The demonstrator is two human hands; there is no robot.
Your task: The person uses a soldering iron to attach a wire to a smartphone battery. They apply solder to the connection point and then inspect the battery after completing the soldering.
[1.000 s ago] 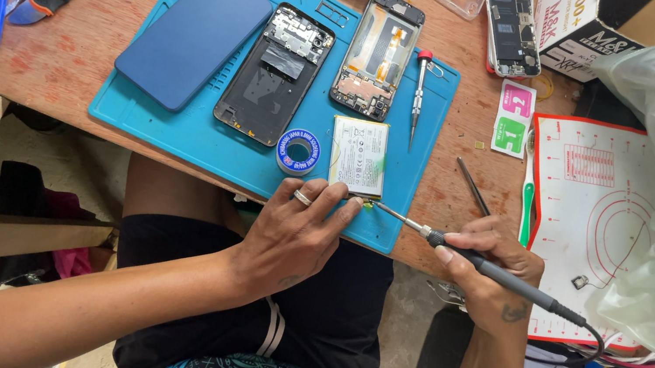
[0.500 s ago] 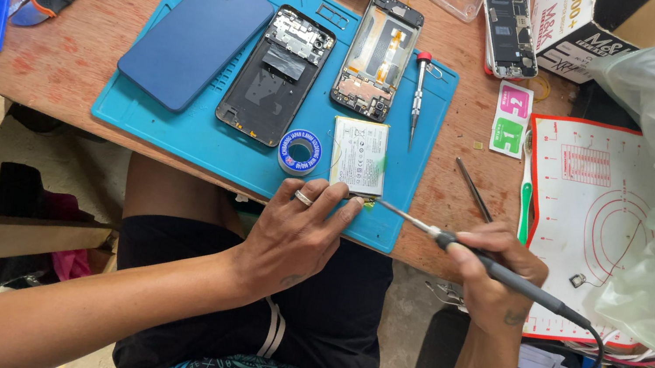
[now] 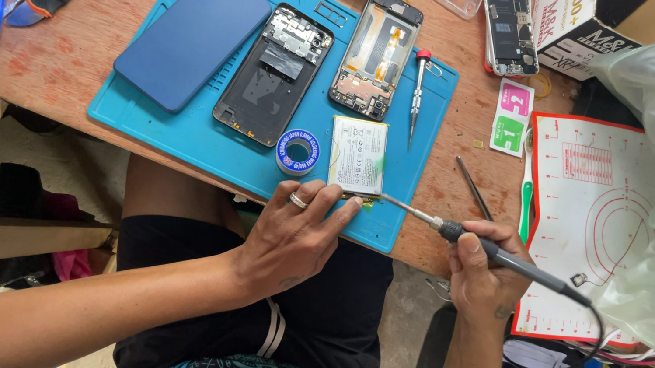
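Left to right: blue phone back cover (image 3: 190, 39) and opened phone (image 3: 273, 74) on the teal mat (image 3: 134, 118); left hand (image 3: 293, 239) — fingers spread, fingertips pressing the white battery (image 3: 357, 155) at the mat's near edge; right hand (image 3: 488, 275) — closed around the soldering iron (image 3: 501, 257), its tip at the battery's lower corner.

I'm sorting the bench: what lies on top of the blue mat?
On the blue mat: a blue back cover, two opened phone bodies, screwdriver, tape roll, battery. The left hand covers the mat's near edge.
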